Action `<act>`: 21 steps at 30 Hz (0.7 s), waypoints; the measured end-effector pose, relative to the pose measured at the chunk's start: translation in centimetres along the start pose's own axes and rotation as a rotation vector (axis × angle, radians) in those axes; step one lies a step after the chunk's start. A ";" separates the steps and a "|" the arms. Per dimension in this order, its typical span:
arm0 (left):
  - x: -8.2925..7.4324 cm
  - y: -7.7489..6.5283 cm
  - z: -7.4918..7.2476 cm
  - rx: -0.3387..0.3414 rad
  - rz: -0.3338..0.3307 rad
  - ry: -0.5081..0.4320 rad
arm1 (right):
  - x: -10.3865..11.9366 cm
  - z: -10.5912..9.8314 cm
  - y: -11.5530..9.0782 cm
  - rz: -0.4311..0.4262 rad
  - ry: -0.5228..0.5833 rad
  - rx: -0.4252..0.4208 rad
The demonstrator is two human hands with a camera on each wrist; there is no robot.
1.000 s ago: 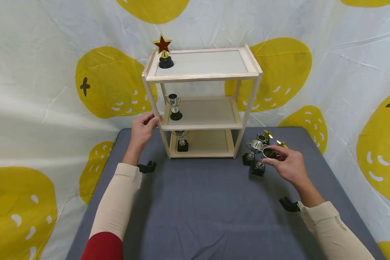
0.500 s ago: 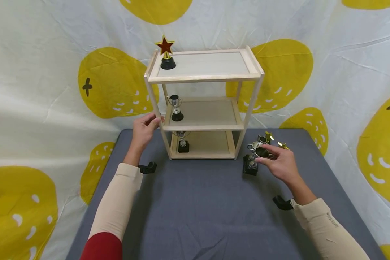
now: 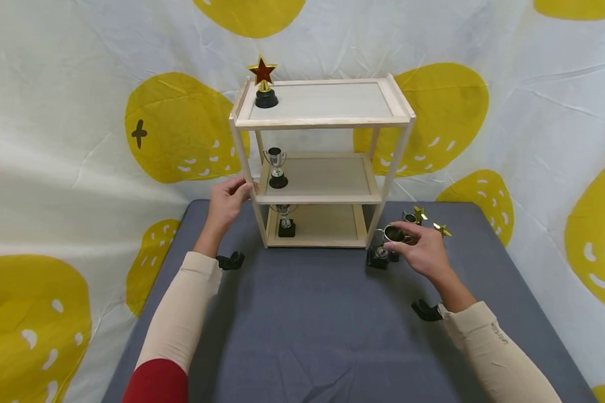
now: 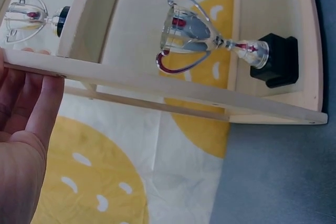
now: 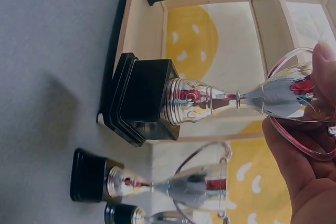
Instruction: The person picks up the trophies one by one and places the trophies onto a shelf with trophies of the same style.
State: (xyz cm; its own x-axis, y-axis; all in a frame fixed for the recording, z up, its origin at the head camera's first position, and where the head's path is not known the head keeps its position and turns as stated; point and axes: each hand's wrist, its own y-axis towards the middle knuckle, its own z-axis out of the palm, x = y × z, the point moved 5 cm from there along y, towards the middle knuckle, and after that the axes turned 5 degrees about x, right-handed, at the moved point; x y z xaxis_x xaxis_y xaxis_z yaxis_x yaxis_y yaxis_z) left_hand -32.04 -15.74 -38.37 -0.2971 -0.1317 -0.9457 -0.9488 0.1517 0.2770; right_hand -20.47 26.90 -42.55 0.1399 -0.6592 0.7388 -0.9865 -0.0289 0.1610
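At the left side of the wooden shelf (image 3: pixel 333 99), my left hand (image 3: pixel 224 206) grips the front post, thumb in front and fingers behind. My right hand (image 3: pixel 424 251) holds a silver trophy cup (image 5: pixel 197 99) by its bowl, near the shelf's front right corner. The cup is upright with a black square base, and the fingers partly cover its bowl. A red-and-gold star trophy (image 3: pixel 266 98) stands on the top tier's left end. Below it, a silver cup with a round base (image 3: pixel 278 170) sits on the middle tier. Another silver cup (image 4: pixel 191 31) stands on the bottom tier.
Behind my right hand stand another silver cup (image 5: pixel 197 187), a smaller cup (image 3: pixel 409 218) and trophies with gold stars (image 3: pixel 442 229), partly hidden. The grey table (image 3: pixel 292 313) extends in front of the shelf. A lemon-patterned cloth (image 3: pixel 312 50) hangs behind.
My right hand has carried the silver trophy cup leftward from the trophy group toward the shelf, covering the cup behind it. My left hand keeps its grip on the post.
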 end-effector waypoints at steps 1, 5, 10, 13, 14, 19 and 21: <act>-0.4 -0.1 0.0 0.004 -0.005 0.005 | 0.1 0.2 0.1 -0.001 0.005 0.005; -1.7 -0.6 0.2 0.009 -0.020 0.019 | 0.3 0.9 0.7 0.015 0.026 0.024; -1.9 -0.6 0.3 0.013 -0.012 0.004 | 0.7 1.6 1.2 0.017 0.031 0.037; -1.8 -0.5 0.3 0.022 0.008 -0.003 | 0.9 2.0 1.5 0.017 0.034 0.038; -1.8 -0.6 0.3 0.023 0.011 -0.002 | 0.9 2.2 1.6 0.019 0.035 0.039; -1.7 -0.7 0.3 0.022 0.007 0.007 | 1.2 2.9 2.0 0.015 0.051 0.049; -1.7 -0.7 0.2 0.021 0.001 0.006 | 1.3 3.2 2.2 0.006 0.049 0.047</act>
State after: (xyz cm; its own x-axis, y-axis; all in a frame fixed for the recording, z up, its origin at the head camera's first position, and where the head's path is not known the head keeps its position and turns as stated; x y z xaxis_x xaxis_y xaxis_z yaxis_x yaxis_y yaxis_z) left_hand -30.88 -15.37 -36.95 -0.2986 -0.1372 -0.9445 -0.9462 0.1721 0.2742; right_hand -22.73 23.58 -43.31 0.1371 -0.6218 0.7711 -0.9901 -0.0615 0.1264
